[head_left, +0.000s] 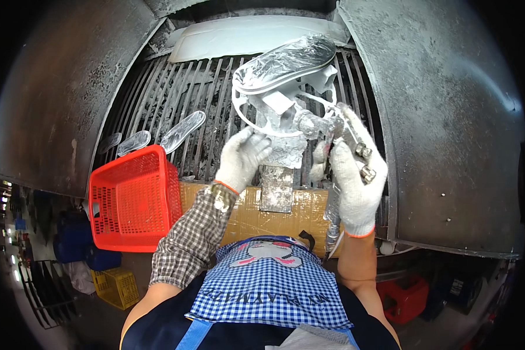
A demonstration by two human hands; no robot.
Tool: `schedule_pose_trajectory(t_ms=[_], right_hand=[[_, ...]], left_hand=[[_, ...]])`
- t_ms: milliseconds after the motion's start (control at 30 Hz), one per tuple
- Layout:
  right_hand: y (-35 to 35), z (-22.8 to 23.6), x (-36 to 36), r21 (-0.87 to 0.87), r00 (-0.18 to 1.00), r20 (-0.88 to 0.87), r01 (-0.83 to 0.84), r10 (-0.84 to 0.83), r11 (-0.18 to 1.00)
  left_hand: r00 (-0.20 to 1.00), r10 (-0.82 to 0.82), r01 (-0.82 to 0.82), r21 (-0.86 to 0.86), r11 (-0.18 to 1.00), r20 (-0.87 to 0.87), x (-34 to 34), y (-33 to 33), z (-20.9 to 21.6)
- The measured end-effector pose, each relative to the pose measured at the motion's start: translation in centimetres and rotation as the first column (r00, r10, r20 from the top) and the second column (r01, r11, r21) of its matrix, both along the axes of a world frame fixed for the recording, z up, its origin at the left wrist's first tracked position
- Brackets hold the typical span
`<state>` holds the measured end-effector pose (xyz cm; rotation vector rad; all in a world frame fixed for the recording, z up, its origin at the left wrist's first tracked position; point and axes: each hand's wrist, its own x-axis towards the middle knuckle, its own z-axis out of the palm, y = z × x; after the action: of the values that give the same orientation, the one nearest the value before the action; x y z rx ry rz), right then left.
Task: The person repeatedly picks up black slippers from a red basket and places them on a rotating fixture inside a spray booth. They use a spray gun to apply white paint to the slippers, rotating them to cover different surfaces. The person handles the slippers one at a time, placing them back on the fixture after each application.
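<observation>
My right hand (354, 181), in a white knit glove, is closed around a spray gun (335, 123) whose nozzle points left. Brass knobs stick out by the fingers, and a hose hangs below. In front of the nozzle, a shoe-shaped piece (286, 63) with shiny film on top and a white edge rests tilted on a white-coated stand (280, 106). A round white ring (246, 119) surrounds the stand. My left hand (242, 155), also gloved, is at the ring's lower left edge with fingers partly spread; it seems to touch the ring. Its forearm wears a checked sleeve.
Dark metal slats (207, 93) lie under the stand, between two grey side panels (443, 116). Several film-covered shoe-shaped pieces (182, 130) lie at left, behind a red plastic basket (135, 201). Brown cardboard (245, 219) covers the front edge; a white sheet (256, 34) lies at the back.
</observation>
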<state>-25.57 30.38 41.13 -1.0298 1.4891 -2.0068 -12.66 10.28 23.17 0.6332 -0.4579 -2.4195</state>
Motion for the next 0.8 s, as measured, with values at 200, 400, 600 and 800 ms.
schedule_pose_trajectory(t_ms=[200, 400, 600, 800], right_hand=[[-1.2, -0.6, -0.2, 0.019, 0.991, 0.108, 0.072, -0.073, 0.997], [-1.2, -0.6, -1.3, 0.022, 0.98, 0.136, 0.14, -0.142, 0.99], [-1.0, -0.4, -1.9, -0.031, 0.972, 0.19, 0.15, -0.141, 0.988], [-0.5, -0.1, -2.4, -0.051, 0.963, 0.209, 0.184, -0.169, 0.982]], left_hand=[[0.999, -0.03, 0.033, 0.126, 0.992, -0.021, -0.7, 2.7, -0.3], [0.983, -0.085, 0.094, 0.046, 0.994, -0.164, -0.8, 3.2, 1.4], [0.989, -0.069, 0.075, 0.045, 0.996, -0.128, -0.3, 2.4, 1.2], [0.986, -0.065, 0.07, 0.024, 0.997, -0.155, 0.3, 1.7, 0.4]])
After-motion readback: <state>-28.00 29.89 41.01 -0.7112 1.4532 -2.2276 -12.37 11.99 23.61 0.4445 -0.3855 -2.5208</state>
